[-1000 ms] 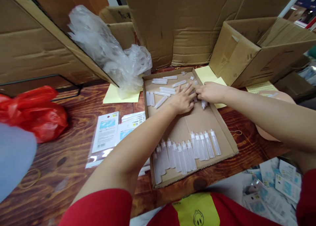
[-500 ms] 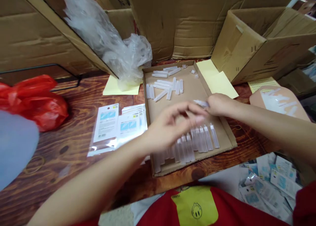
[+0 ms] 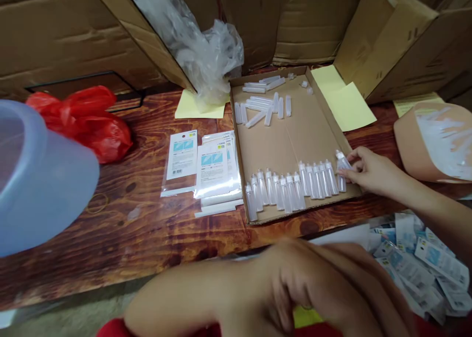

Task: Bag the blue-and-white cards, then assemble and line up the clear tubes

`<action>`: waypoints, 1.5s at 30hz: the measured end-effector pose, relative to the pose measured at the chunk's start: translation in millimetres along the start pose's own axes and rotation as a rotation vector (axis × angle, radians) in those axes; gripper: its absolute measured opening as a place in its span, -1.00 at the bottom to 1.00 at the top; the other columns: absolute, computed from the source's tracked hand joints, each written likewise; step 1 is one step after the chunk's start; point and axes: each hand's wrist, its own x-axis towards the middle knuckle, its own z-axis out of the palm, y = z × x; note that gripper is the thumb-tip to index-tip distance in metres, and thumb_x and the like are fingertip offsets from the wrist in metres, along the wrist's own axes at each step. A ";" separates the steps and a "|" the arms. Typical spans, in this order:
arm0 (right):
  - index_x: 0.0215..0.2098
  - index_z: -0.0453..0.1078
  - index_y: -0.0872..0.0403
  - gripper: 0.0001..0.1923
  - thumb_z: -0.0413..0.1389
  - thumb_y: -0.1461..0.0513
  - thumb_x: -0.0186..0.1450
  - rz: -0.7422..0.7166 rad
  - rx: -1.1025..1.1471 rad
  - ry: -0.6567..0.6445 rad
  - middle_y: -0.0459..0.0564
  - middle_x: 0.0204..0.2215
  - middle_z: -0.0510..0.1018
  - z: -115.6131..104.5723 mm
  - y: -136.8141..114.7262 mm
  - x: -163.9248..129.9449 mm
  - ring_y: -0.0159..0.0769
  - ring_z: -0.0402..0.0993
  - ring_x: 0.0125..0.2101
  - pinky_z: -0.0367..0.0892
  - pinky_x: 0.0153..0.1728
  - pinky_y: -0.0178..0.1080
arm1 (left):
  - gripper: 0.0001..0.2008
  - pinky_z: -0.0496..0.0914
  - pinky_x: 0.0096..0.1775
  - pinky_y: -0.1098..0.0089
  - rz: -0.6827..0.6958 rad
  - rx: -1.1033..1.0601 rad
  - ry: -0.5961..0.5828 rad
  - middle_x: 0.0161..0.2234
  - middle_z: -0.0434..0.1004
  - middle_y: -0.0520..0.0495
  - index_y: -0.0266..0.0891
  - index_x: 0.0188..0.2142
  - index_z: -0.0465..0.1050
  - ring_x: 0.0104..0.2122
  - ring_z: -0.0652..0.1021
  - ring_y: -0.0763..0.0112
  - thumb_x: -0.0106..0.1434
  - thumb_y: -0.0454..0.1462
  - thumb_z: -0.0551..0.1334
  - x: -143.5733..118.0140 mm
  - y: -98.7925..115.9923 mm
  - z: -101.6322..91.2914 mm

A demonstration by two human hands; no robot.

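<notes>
Bottle [image 3: 341,170] joins the row's 3 o'clock end — right hand [image 3: 370,172] fingers pinching it; release follows, probably. Left hand [image 3: 313,288] blurred, grip unclear.

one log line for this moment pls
right hand: sets small bottle at row end in cardboard tray | left hand: near body, blurred, grip unclear

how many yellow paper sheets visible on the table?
3. One yellow sheet lies under the plastic bag, one right of the cardboard tray, one at far right, partly hidden. More may be covered.
</notes>
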 end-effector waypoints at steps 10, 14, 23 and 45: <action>-0.07 0.29 0.13 -0.68 -0.08 0.06 0.47 -0.057 -0.508 0.038 0.15 -0.39 0.61 0.9 -11.4 -25.0 0.05 0.61 -0.35 0.09 -0.50 -0.20 | -0.87 0.34 -0.16 0.19 -0.037 1.228 0.710 -0.34 0.61 -0.07 -0.21 -0.32 0.50 -0.25 0.56 0.25 0.37 -0.29 0.20 -6.4 -64.1 -90.7; -0.19 0.33 0.11 -0.77 -0.01 0.11 0.42 -0.289 -0.399 0.208 0.13 -0.29 0.55 7.8 1.6 -24.9 -0.04 0.56 -0.28 0.29 -0.34 -0.17 | -0.88 0.39 -0.20 0.24 -0.024 1.128 0.855 -0.39 0.60 -0.04 -0.21 -0.32 0.51 -0.32 0.56 0.30 0.35 -0.28 0.23 -19.7 -85.6 -107.0; -0.28 0.37 0.07 -0.97 0.09 0.30 0.29 -0.484 0.026 0.513 -0.01 -0.29 0.43 36.1 23.2 -25.1 -0.25 0.46 -0.29 0.36 -0.21 -0.17 | -0.90 0.42 -0.27 0.34 -0.054 0.893 1.017 -0.41 0.58 0.03 -0.14 -0.35 0.55 -0.38 0.56 0.40 0.31 -0.24 0.28 -20.2 -100.0 -107.5; -0.34 0.37 0.07 -0.90 0.04 0.36 0.25 -0.336 -0.079 0.515 0.03 -0.32 0.43 63.0 -28.8 -35.4 -0.14 0.42 -0.24 0.21 -0.16 -0.12 | -0.88 0.39 -0.24 0.28 -0.034 0.979 0.981 -0.43 0.59 0.03 -0.13 -0.37 0.54 -0.38 0.56 0.36 0.32 -0.24 0.27 -18.9 -98.6 -103.3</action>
